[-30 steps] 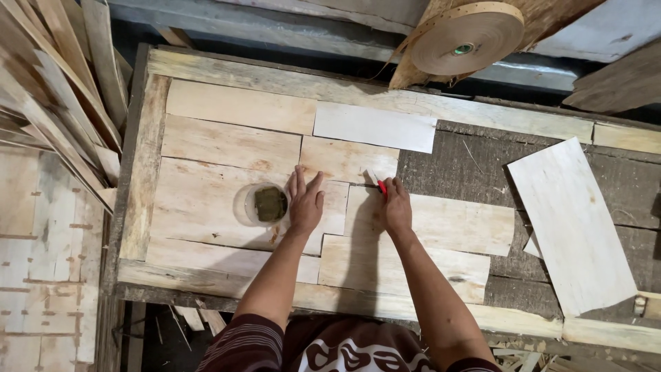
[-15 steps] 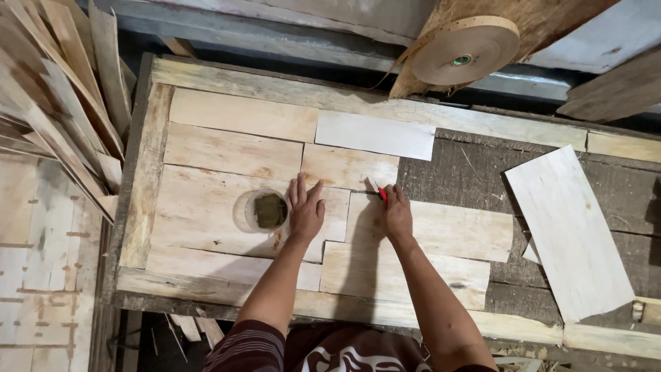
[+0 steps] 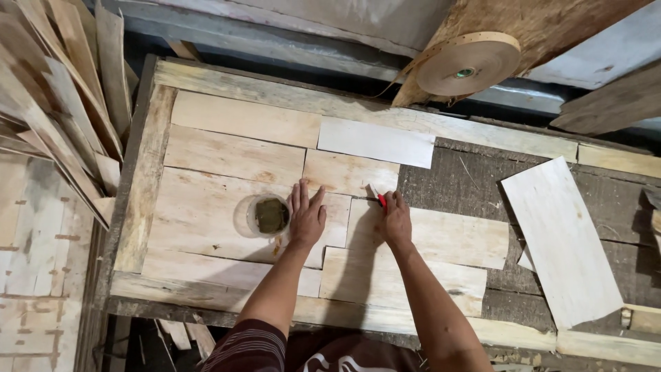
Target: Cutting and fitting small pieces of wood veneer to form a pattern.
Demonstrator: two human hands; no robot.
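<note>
My left hand (image 3: 306, 217) lies flat, fingers spread, on a pale veneer sheet (image 3: 206, 213) laid on the wooden worktable (image 3: 144, 186). My right hand (image 3: 396, 220) holds a small red-handled cutter (image 3: 380, 199), its tip at the seam between two sheets (image 3: 441, 238). Several overlapping veneer pieces cover the left half of the table. A clear round dish of dark liquid (image 3: 265, 215) sits just left of my left hand.
A loose white veneer sheet (image 3: 561, 241) lies at the right. A roll of brown paper tape (image 3: 468, 65) hangs above the table's far edge. Veneer strips (image 3: 55, 110) are stacked at the left. The table's bare dark surface (image 3: 461, 179) shows at centre right.
The view has shifted slightly. Both hands stay in nearly the same place on the sheets, the right hand with the cutter edging a little toward me along the seam.
</note>
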